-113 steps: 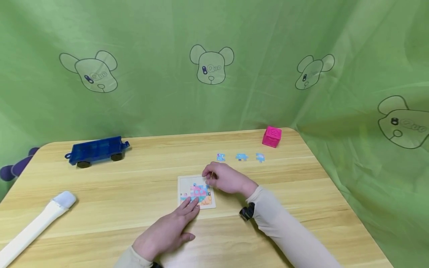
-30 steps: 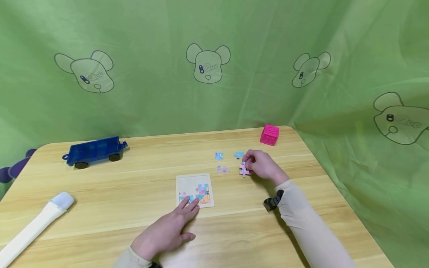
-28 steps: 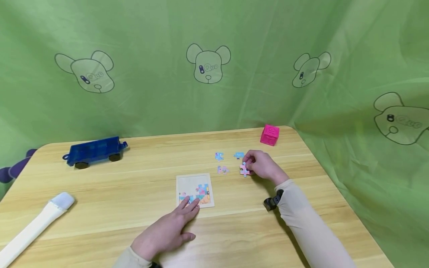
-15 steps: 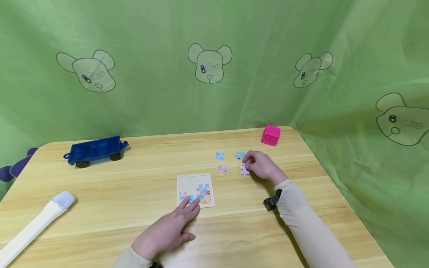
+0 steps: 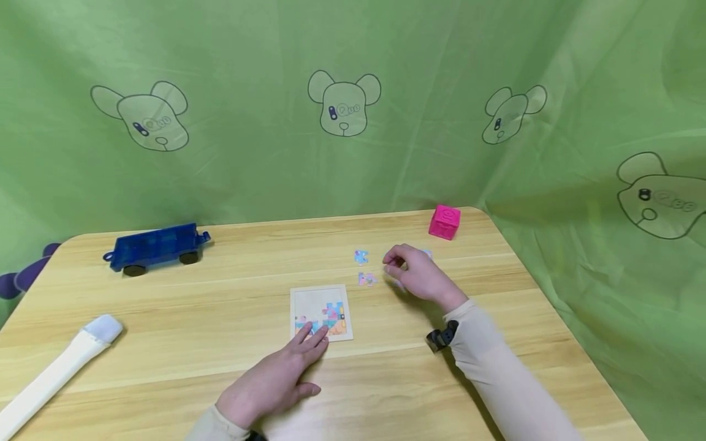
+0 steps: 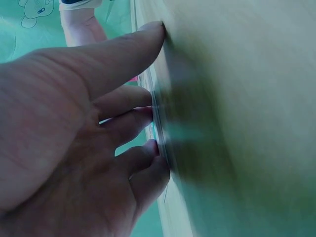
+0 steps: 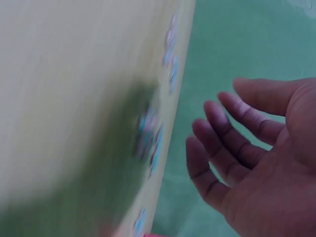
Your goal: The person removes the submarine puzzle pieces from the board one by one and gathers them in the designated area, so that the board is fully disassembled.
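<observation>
My left hand rests with its fingers extended on the near edge of a square puzzle board. Joined pieces fill its lower part in pink, blue and orange; its upper part is bare. My right hand hovers over loose jigsaw pieces to the right of the board, fingers bent loosely and nothing between them in the right wrist view. Beneath it lies a pink-and-blue piece, mostly hidden in the head view. Left of that hand are a blue piece and a pink piece.
A pink cube stands at the back right, beyond the loose pieces. At the back left is a blue toy wagon. A white-handled object lies along the left side. Green cloth hangs behind the table.
Two pink pieces have come out of the board and lie among the loose ones. My right hand has let go of the second and moved slightly left. The left hand has stayed put.
</observation>
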Demonstrator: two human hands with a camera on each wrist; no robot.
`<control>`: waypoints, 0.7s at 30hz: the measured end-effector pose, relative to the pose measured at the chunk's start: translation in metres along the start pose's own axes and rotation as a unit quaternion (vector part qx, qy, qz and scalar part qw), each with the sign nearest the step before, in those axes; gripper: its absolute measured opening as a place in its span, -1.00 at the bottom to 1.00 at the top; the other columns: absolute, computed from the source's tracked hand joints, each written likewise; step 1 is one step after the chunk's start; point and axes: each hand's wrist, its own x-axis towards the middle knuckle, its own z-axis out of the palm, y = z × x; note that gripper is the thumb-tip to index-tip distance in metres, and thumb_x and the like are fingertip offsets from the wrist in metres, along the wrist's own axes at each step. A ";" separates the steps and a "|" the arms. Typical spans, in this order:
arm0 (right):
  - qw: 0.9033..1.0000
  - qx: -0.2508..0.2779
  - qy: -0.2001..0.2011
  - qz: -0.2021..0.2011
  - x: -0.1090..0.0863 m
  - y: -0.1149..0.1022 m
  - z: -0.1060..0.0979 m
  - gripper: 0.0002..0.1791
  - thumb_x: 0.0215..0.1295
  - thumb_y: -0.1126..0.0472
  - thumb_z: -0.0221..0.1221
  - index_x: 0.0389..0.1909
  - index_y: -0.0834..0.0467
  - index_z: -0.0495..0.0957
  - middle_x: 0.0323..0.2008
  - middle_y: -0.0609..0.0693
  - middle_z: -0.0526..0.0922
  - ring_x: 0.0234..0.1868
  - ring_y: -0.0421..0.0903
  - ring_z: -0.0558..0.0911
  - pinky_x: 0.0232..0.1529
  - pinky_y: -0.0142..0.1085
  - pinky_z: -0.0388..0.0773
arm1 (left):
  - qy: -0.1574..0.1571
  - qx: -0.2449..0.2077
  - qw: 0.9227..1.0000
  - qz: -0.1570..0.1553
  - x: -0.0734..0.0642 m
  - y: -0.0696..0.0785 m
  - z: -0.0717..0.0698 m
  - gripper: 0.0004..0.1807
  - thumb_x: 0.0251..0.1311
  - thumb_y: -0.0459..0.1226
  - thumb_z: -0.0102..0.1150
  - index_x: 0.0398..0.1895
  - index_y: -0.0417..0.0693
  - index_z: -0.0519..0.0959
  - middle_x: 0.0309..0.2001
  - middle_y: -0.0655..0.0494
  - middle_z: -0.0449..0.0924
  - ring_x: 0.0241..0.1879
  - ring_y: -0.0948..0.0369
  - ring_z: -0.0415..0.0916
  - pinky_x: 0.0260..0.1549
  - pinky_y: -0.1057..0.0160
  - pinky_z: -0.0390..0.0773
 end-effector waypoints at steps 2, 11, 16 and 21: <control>1.000 0.000 -0.005 -0.019 0.000 -0.009 0.004 -0.84 0.38 0.32 0.15 -0.10 0.30 0.57 -0.20 0.02 0.58 -0.13 -0.03 0.55 -0.05 -0.11 0.54 | 0.001 0.001 1.000 0.002 0.000 0.000 0.000 -0.19 0.19 -0.14 0.34 0.46 -0.21 0.24 0.51 -0.02 0.03 0.48 -0.10 -0.11 0.24 -0.08 0.32; 0.994 -0.025 -0.075 -0.075 -0.003 -0.051 0.027 -0.78 0.32 0.33 0.23 -0.03 0.23 0.60 -0.08 0.06 0.63 -0.01 -0.01 0.59 0.08 -0.09 0.52 | 0.008 0.009 1.000 0.006 -0.001 0.000 0.000 -0.21 0.19 -0.15 0.35 0.44 -0.22 0.28 0.51 -0.02 0.06 0.47 -0.11 -0.08 0.24 -0.06 0.33; 0.985 -0.084 -0.119 -0.089 -0.005 -0.071 0.042 -0.67 0.31 0.27 0.26 0.08 0.18 0.58 0.03 -0.01 0.60 0.11 -0.05 0.53 0.20 -0.15 0.43 | 0.008 0.007 1.000 0.006 -0.001 0.000 0.000 -0.21 0.19 -0.14 0.35 0.43 -0.23 0.28 0.51 -0.03 0.07 0.47 -0.11 -0.08 0.24 -0.07 0.33; 0.976 -0.124 -0.145 -0.106 -0.004 -0.080 0.057 -0.63 0.29 0.23 0.29 0.10 0.16 0.59 0.02 -0.05 0.56 0.13 -0.06 0.49 0.22 -0.15 0.40 | 0.007 0.009 1.000 0.011 0.000 0.000 0.000 -0.22 0.20 -0.15 0.34 0.43 -0.24 0.28 0.50 -0.03 0.07 0.47 -0.09 -0.08 0.23 -0.05 0.36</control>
